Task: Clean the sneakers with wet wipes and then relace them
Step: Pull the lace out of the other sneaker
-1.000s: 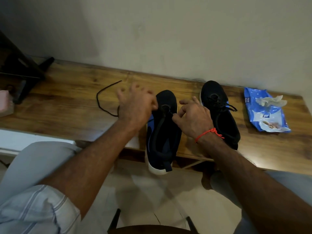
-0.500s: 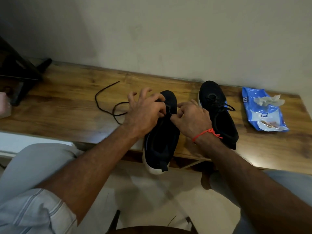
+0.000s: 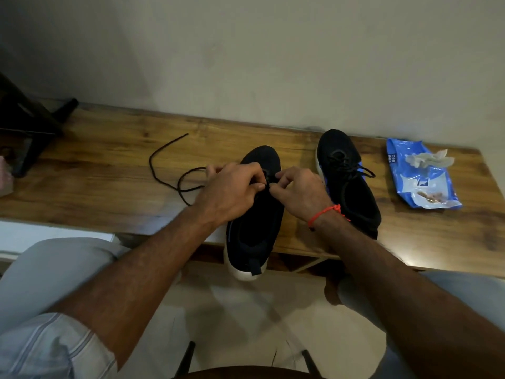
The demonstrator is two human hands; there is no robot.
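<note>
Step in hand: relacing, by my judgement, since the far sneaker [image 3: 347, 181] already carries its lace, tied, and the near sneaker [image 3: 255, 214] is the one under my fingers. My left hand [image 3: 232, 192] is curled over the near sneaker's eyelet area, thumb and forefinger pinched together where the lace [image 3: 166, 170] runs in; my right hand [image 3: 299, 192], the one with the red thread at the wrist, is curled likewise and pinches at the same spot from the other side. What exactly sits between each pinch is too dark to resolve, but it reads as the lace at the front eyelets. The near sneaker lies on the wooden table [image 3: 95, 187], toe toward the wall, heel overhanging the near edge, directly beneath both hands. The free run of the lace loops on the table left of my left hand and trails off toward the wall. The wet wipes pack [image 3: 420, 181] lies well to the right, beyond the far sneaker, a wipe sticking out of its top. Next move, as I judge it: feed the lace tip through the eyelet and draw the slack across, keeping the two ends even. Risk: the overhanging heel could tip the shoe off if I pull toward myself.
</note>
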